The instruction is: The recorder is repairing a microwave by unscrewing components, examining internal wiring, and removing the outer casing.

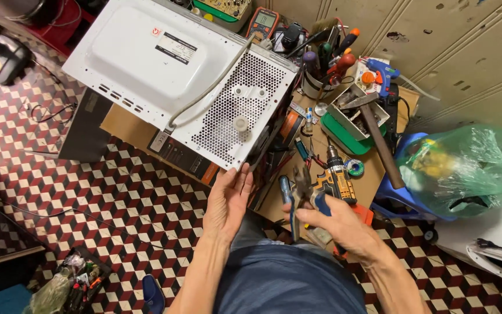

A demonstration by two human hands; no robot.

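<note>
- Over the cluttered desk (373, 180), from the head view: left hand (228, 200), open, rests flat against the upturned white microwave oven's (164, 64) corner.
- Right hand (335, 224) grips blue-handled pliers (297, 195) beside the cordless drill (335, 180).
- Risk, I'd judge: the tilted oven could slide off, being steadied by only one palm.

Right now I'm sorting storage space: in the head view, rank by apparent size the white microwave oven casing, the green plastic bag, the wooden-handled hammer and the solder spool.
1. White microwave oven casing
2. Green plastic bag
3. Wooden-handled hammer
4. Solder spool
No close calls.
</note>
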